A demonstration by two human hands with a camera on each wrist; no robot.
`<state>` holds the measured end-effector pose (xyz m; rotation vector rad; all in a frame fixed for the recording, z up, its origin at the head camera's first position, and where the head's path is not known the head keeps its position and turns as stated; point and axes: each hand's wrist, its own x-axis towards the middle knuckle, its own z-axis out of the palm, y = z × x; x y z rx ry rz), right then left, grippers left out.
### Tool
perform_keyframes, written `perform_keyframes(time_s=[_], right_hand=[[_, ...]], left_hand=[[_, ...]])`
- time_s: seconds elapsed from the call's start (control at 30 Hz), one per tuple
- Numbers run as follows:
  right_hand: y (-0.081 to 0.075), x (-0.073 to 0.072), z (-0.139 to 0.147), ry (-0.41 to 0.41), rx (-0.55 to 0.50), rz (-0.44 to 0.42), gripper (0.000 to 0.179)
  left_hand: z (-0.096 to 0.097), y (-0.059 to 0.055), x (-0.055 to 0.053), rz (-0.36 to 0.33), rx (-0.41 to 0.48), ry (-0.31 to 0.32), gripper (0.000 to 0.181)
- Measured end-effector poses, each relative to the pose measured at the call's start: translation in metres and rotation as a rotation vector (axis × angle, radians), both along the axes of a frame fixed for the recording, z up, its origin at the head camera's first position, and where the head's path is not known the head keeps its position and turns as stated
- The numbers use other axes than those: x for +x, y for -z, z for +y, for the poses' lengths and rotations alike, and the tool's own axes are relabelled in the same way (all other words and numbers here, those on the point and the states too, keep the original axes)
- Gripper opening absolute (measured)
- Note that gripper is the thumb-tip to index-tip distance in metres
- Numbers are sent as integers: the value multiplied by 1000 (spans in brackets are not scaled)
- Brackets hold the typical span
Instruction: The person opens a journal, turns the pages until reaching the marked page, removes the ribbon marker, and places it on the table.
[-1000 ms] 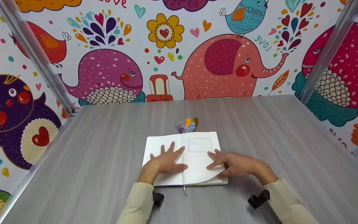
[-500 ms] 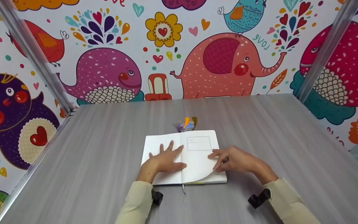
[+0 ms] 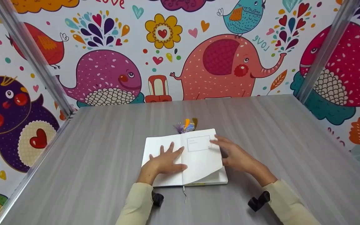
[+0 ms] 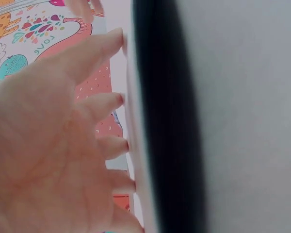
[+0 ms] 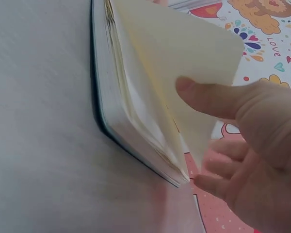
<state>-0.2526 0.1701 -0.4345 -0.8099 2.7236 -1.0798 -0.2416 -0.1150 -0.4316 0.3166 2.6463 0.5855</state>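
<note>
An open notebook [image 3: 161, 142] with white pages lies on the table. My left hand [image 3: 162, 162] presses on its left page, fingers spread and straight, thumb reaching past the centre fold. In the left wrist view the fingertips of that hand [image 4: 53, 131] meet the paper. At the right edge, my right hand [image 3: 237, 157] holds the right-hand page [image 3: 198, 162], which bears a printed box and is lifted at its outer side. The right wrist view shows the thumb against the underside of the raised page [image 5: 189, 53], with the other fingers beyond it.
Colourful tassels [image 3: 187, 125] stick out past the notebook's top edge. A thin ribbon bookmark [image 3: 185, 193] hangs from its bottom edge onto the grey table [image 3: 111, 156]. Behind stands a wall [image 3: 192, 25] printed with cartoon animals, with metal posts at both sides.
My right hand has moved from the page's lower right corner up along its right edge, and the page has risen higher. My left hand has stayed in place.
</note>
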Motion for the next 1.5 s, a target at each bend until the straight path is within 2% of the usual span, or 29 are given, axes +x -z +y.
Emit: perform_keyframes(time_s=[0.07,0.17,0.3,0.4,0.53,0.73,0.87,1.1,1.3,1.5], right_hand=[[0,-1,-2,29,-62,-33,75],[1,-2,-3,54,-200,-138,82],[0,-3,-4,109,-368,-274,79],[-3,-4,-5,188,-473,-361,76],[-4,-4,-6,288,-565,-460,75],[5,-6,-9,356,-608,-515,71],[10,-6,-11,360,-627,-517,63],[8,-4,-13,364,-612,-523,58],[5,-4,-13,346,-601,-525,55],[-1,-4,-13,348,-586,-527,54]], left_hand=[[-1,0,1,1,3,2,76],[-2,-1,1,2,7,0,77],[-2,-1,1,8,9,-1,77],[-1,-1,2,14,10,2,77],[1,-1,3,16,11,0,76],[1,0,4,18,15,-7,76],[1,-1,3,21,13,-2,75],[-4,-3,2,20,50,2,74],[-19,-3,2,9,35,-44,76],[-40,-1,6,33,24,-76,77]])
